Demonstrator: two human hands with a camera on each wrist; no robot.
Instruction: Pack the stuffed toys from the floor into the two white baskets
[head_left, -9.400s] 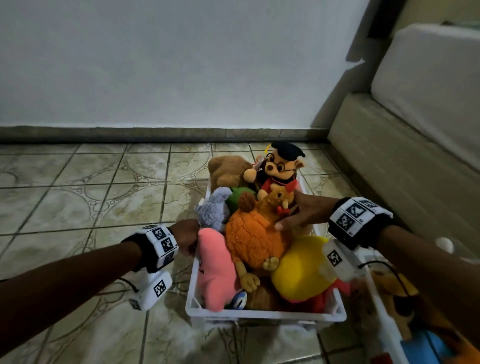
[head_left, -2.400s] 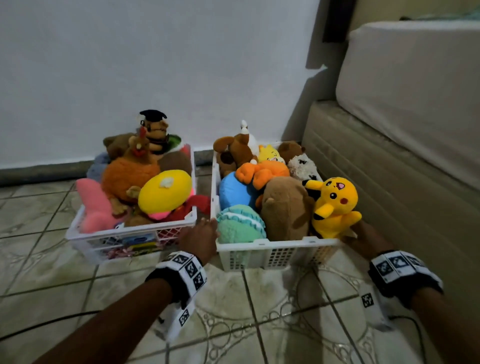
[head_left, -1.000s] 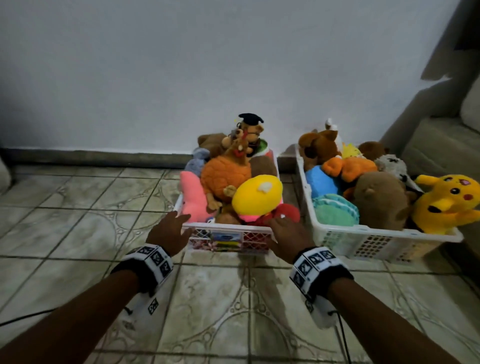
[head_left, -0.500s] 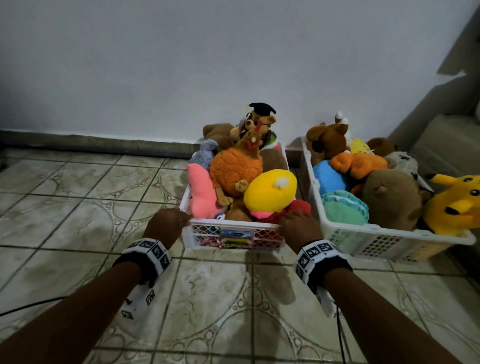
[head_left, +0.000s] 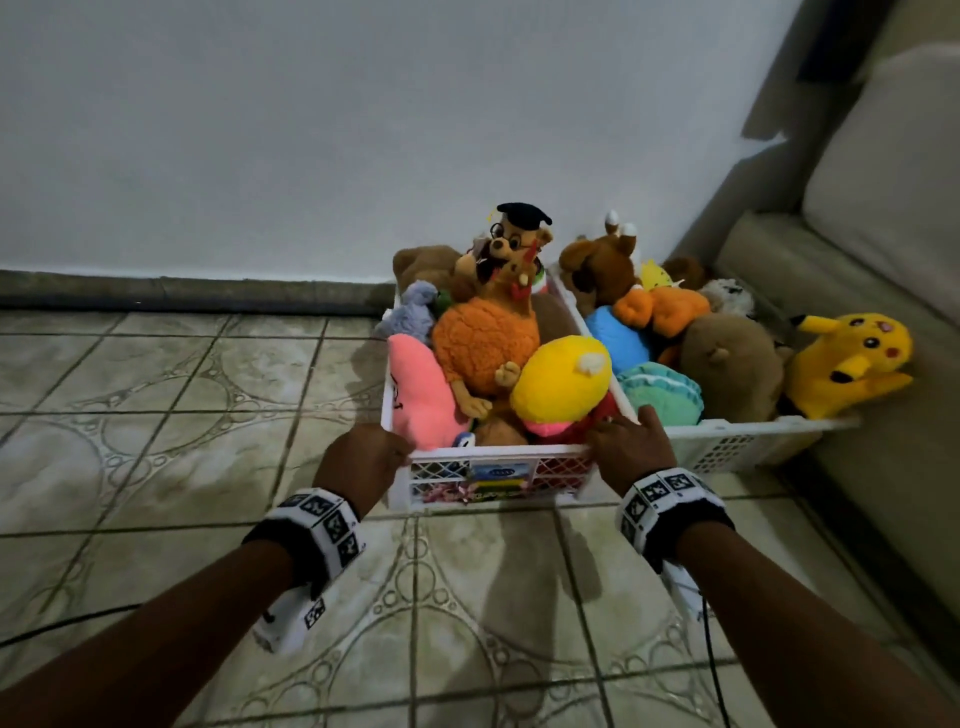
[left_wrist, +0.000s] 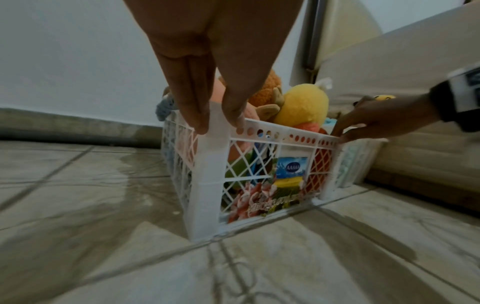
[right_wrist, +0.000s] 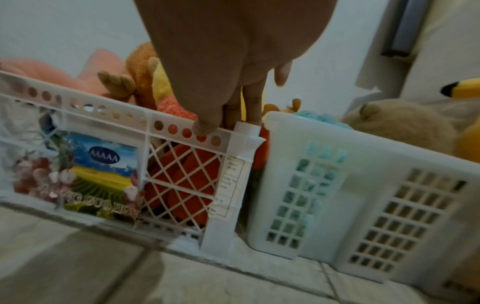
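Two white baskets stand side by side by the wall, both heaped with stuffed toys. The left basket (head_left: 498, 470), a lattice crate, holds a pink star plush (head_left: 421, 389), an orange chicken (head_left: 483, 343), a yellow round plush (head_left: 561, 379) and a bear in a graduation cap (head_left: 519, 244). The right basket (head_left: 737, 441) holds a yellow Pikachu (head_left: 852, 364), a brown plush (head_left: 727, 364) and others. My left hand (left_wrist: 213, 121) pinches the crate's near left corner. My right hand (right_wrist: 228, 123) grips its near right corner, thumb on the front rim, fingers over the top.
A beige sofa (head_left: 857, 234) runs along the right, right up against the right basket. A dark skirting (head_left: 182, 296) lines the white wall behind. Tiled floor (head_left: 182, 415) spreads left and toward me. A black cable (head_left: 52, 629) lies at lower left.
Both hands went from spread fingers at the crate's front to holding its near corners. The crate has slid right and now touches the right basket.
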